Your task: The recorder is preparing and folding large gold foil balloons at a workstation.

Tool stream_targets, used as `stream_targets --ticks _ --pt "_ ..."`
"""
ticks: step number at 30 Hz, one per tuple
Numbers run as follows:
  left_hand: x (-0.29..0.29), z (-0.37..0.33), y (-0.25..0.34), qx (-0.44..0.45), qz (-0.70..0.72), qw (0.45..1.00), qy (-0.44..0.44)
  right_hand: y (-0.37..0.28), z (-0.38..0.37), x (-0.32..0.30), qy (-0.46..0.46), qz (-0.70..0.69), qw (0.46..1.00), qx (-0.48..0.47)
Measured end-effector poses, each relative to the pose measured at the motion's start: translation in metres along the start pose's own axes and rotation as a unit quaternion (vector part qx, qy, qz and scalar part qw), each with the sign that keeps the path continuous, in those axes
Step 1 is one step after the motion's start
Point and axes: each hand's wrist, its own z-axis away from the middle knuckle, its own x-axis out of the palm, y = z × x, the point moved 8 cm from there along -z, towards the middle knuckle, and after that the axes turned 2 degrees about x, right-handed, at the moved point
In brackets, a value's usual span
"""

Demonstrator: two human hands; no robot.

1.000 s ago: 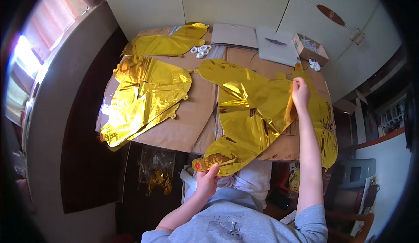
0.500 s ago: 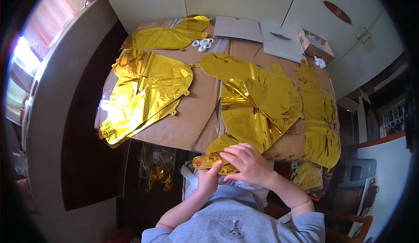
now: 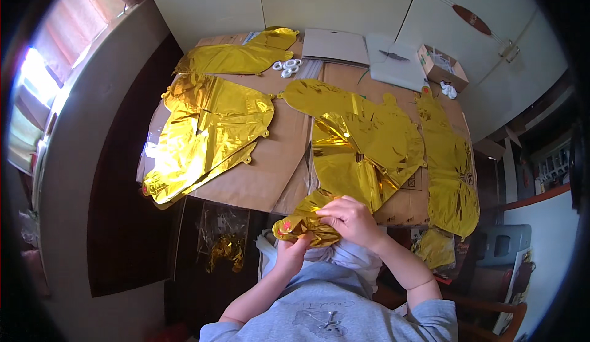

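Note:
A large flat gold foil balloon (image 3: 369,133) lies across the middle of the table, its near end hanging over the front edge toward my lap. My left hand (image 3: 292,251) grips that near end close to its rounded tip, which has a red mark. Just to the right, my right hand (image 3: 351,220) pinches the crinkled foil between thumb and fingers. To the left lies another gold foil balloon (image 3: 230,111), flat and brightly lit. A long gold foil balloon (image 3: 452,164) lies along the right side, and one more gold foil balloon (image 3: 239,59) rests at the back left.
Brown cardboard (image 3: 264,182) covers the table. White ribbon rolls (image 3: 287,66), a grey folder (image 3: 335,46), a white sheet (image 3: 393,71) and a small cardboard box (image 3: 441,68) stand along the back. Clear plastic with gold foil scraps (image 3: 226,253) hangs below the front left edge.
My right hand has gone from spread fingers over the foil to a pinch on it. The near end of the balloon is now more bunched and raised.

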Motion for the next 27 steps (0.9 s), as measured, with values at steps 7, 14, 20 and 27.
stream_targets --ticks 7,14,20,27 --pt "0.025 0.01 0.018 0.02 0.032 0.999 -0.014 -0.004 -0.004 -0.003 0.005 0.03 0.999 -0.044" --pt "0.015 0.003 0.012 -0.048 0.063 0.996 0.038 -0.037 0.012 -0.004 -0.078 0.209 0.938 -0.265" --pt "0.026 0.009 0.027 -0.04 0.038 0.998 -0.041 -0.043 0.015 -0.022 -0.061 0.214 0.933 -0.283" --pt "0.009 0.003 0.021 -0.029 0.014 0.999 0.022 -0.025 0.014 -0.009 -0.042 0.055 0.983 -0.168"
